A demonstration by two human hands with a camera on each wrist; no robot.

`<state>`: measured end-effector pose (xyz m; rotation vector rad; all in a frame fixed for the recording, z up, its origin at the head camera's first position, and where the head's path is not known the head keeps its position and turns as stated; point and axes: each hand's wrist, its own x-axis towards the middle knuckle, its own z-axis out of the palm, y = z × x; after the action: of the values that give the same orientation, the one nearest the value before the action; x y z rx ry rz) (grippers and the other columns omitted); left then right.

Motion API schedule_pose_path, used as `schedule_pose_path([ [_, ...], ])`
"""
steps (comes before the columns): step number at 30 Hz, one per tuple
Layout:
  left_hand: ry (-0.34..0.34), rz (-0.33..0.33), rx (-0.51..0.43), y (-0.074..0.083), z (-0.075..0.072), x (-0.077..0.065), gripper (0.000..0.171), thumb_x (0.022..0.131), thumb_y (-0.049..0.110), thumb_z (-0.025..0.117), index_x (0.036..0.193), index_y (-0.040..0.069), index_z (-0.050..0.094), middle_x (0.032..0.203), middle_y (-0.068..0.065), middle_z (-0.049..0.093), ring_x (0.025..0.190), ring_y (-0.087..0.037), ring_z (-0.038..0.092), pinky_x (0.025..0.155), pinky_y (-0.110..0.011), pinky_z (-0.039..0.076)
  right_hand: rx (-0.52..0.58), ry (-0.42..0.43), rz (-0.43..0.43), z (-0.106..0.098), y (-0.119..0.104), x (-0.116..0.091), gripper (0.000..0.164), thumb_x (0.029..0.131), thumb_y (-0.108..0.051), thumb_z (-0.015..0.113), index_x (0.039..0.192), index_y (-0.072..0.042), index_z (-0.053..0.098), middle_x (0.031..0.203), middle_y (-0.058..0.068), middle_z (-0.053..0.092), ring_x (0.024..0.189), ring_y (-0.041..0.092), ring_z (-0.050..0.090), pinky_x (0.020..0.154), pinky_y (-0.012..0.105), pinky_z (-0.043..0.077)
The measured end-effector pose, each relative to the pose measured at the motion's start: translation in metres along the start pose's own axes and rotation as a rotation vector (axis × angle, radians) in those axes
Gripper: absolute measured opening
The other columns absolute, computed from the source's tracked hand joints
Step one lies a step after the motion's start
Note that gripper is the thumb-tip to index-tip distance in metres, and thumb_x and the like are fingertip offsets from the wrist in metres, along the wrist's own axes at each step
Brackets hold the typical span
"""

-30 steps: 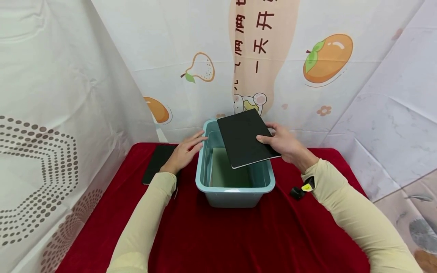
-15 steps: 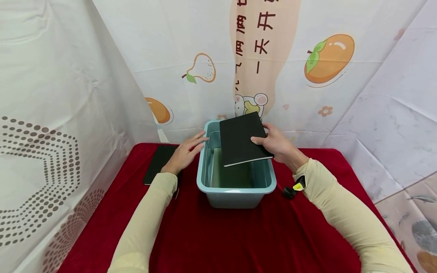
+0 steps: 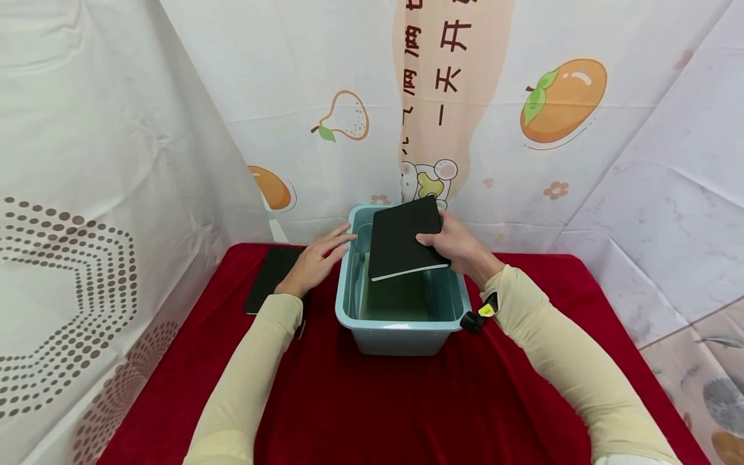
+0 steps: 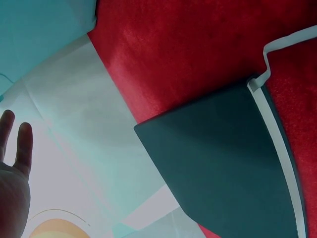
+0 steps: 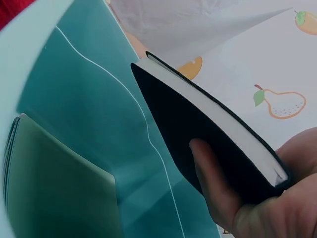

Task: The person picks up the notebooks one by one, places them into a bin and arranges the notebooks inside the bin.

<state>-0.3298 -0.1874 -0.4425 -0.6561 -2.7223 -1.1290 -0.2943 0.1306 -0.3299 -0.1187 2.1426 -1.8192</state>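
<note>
Notebook (image 3: 398, 239) is hanging tilted over the blue tub (image 3: 401, 325), extending leftward from the right hand (image 3: 456, 245), which is pinching its right edge; positioning it there seems the step in hand, the next move probably calling for keeping its corners off the rim; the left hand (image 3: 316, 263) is lying relaxed near the left rim, holding nothing.

Head view bright; wrist views dimmer, bluish, right one blurring bin rim (image 5: 34, 49).
</note>
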Motion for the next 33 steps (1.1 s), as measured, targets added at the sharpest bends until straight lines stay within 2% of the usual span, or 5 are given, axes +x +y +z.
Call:
schedule_pose_path([
  [9,0.002,0.003,-0.013,0.001,0.0,0.0,0.04,0.104,0.061,0.041,0.143,0.055,0.05,0.163,0.03,0.029,0.155,-0.015,0.03,0.125,-0.06,0.026,-0.013,-0.003,0.061,0.006,0.004,0.009,0.06,0.105,-0.008,0.053,0.155,-0.008,0.019,0.127,0.018,0.055,0.075,0.013,0.072,0.073,0.028,0.061],
  [18,-0.001,0.016,-0.013,-0.002,0.0,0.001,0.04,0.104,0.06,0.041,0.143,0.054,0.049,0.165,0.025,0.03,0.156,-0.015,0.029,0.125,-0.059,0.026,-0.033,0.005,0.139,0.011,0.007,0.017,0.069,0.102,-0.005,0.056,0.157,-0.009,0.015,0.133,0.018,0.05,0.083,0.016,0.07,0.075,0.029,0.061],
  [22,-0.003,0.022,-0.01,-0.003,0.0,0.001,0.041,0.105,0.059,0.041,0.144,0.052,0.05,0.166,0.022,0.03,0.156,-0.016,0.03,0.125,-0.059,0.026,-0.043,0.013,0.159,0.012,0.007,0.023,0.066,0.1,-0.004,0.057,0.153,-0.006,0.018,0.128,0.016,0.049,0.083,0.017,0.069,0.074,0.028,0.061],
  [27,-0.002,0.026,-0.006,-0.003,0.0,0.002,0.045,0.105,0.06,0.041,0.146,0.046,0.052,0.165,0.023,0.03,0.155,-0.015,0.03,0.125,-0.058,0.026,-0.026,-0.013,0.162,0.013,0.008,0.031,0.048,0.099,0.0,0.056,0.141,0.004,0.032,0.121,0.015,0.052,0.084,0.018,0.069,0.075,0.029,0.061],
  [33,-0.011,0.019,-0.006,-0.001,-0.001,0.001,0.046,0.104,0.06,0.041,0.147,0.045,0.052,0.166,0.022,0.03,0.156,-0.014,0.029,0.126,-0.058,0.026,-0.018,-0.034,0.21,0.013,0.01,0.04,0.059,0.099,0.001,0.056,0.148,0.004,0.024,0.122,0.016,0.05,0.082,0.018,0.067,0.073,0.028,0.06],
])
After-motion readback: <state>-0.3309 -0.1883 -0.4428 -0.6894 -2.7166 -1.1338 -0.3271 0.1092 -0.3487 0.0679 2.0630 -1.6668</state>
